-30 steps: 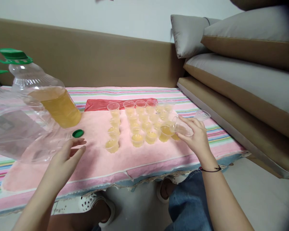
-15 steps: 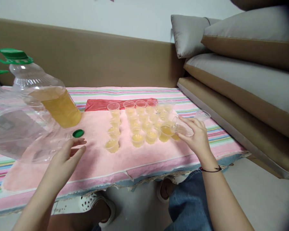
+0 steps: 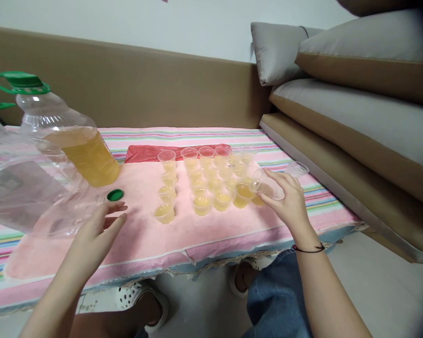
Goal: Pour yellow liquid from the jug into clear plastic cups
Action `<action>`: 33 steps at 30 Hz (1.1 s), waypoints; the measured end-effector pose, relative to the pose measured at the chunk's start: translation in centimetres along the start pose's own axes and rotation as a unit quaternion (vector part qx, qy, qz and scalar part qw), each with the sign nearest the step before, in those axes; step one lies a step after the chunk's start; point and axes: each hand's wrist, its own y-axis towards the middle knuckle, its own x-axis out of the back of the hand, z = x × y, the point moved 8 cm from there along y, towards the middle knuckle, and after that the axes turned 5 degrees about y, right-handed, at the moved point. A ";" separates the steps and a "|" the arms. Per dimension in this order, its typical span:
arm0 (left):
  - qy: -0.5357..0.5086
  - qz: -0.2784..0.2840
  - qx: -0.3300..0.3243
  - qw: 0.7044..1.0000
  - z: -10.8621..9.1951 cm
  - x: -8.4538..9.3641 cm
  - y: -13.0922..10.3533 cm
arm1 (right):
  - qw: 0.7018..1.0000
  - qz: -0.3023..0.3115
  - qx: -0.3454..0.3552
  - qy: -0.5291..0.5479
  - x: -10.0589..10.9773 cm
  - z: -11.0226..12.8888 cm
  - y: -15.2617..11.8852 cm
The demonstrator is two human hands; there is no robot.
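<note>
My right hand (image 3: 289,197) has its thumb and fingers closed round a clear plastic cup (image 3: 258,181), tipped on its side with the mouth to the left. Just below its rim stands a cup of yellow liquid (image 3: 243,195), one of several set out in rows. Whether the held cup contains anything I cannot tell. My left hand (image 3: 97,230) is empty, its fingers apart, close to a green bottle cap (image 3: 115,195). Beside that hand, a large clear bottle (image 3: 21,197) leans in from the left and looks empty. Behind it is a big bottle (image 3: 95,157) part full of yellow liquid.
Separate from the main block, a column of cups (image 3: 165,213) runs along its left. A red plastic sheet (image 3: 144,154) lies behind the rows. Another clear cup (image 3: 299,169) is beyond my right hand. Stacked cushions (image 3: 356,112) border the right side of the striped cloth (image 3: 211,134).
</note>
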 end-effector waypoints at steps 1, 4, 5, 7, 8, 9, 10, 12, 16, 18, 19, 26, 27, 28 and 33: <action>-0.001 0.000 0.001 1.000 0.0 0.0 0.0 | 1.000 -0.003 -0.001 0.002 0.0 0.0 0.0; -0.002 0.003 0.006 1.000 0.0 -0.1 0.0 | 1.000 -0.013 -0.005 0.013 0.1 0.0 0.1; -0.002 0.004 0.006 1.000 0.0 -0.1 0.0 | 1.000 -0.017 -0.006 0.017 0.1 0.0 0.1; -0.004 0.004 0.005 1.000 0.0 -0.1 0.0 | 0.999 -0.024 -0.007 0.024 0.2 0.0 0.1; -0.003 0.003 0.005 1.000 -0.1 0.0 0.0 | 0.999 -0.025 -0.008 0.026 0.3 0.0 0.1; -0.002 0.002 0.006 1.000 0.0 0.0 0.0 | 0.999 -0.025 -0.009 0.026 0.2 0.1 0.1; -0.002 0.002 0.007 1.000 0.0 0.0 0.0 | 0.999 -0.025 -0.011 0.026 0.2 0.1 0.2; -0.006 0.005 0.008 1.000 0.0 -0.1 0.0 | 0.999 -0.026 -0.013 0.033 0.1 0.3 0.2; -0.007 0.007 0.008 1.000 0.0 -0.2 0.0 | 0.998 -0.028 -0.003 0.052 -0.3 1.5 0.3; -0.004 0.007 0.012 1.000 0.0 -0.2 -0.1 | 0.998 -0.020 0.008 0.051 -0.7 2.4 0.3; -0.003 0.009 0.013 1.000 0.0 -0.2 -0.1 | 0.999 -0.013 0.014 0.050 -1.0 2.9 0.3; -0.009 0.004 0.003 1.000 -0.5 -0.1 -0.4 | 0.997 0.023 0.072 0.035 -2.4 5.4 0.2; -0.012 0.003 0.001 1.000 -0.6 -0.1 -0.4 | 0.996 0.023 0.079 0.033 -2.5 5.6 0.3; -0.015 0.003 -0.001 1.000 -0.6 -0.2 -0.4 | 0.996 0.022 0.086 0.031 -2.5 5.8 0.3; -0.018 0.012 -0.003 1.000 -0.9 -0.4 -0.5 | 0.993 0.024 0.114 0.025 -2.9 7.0 0.5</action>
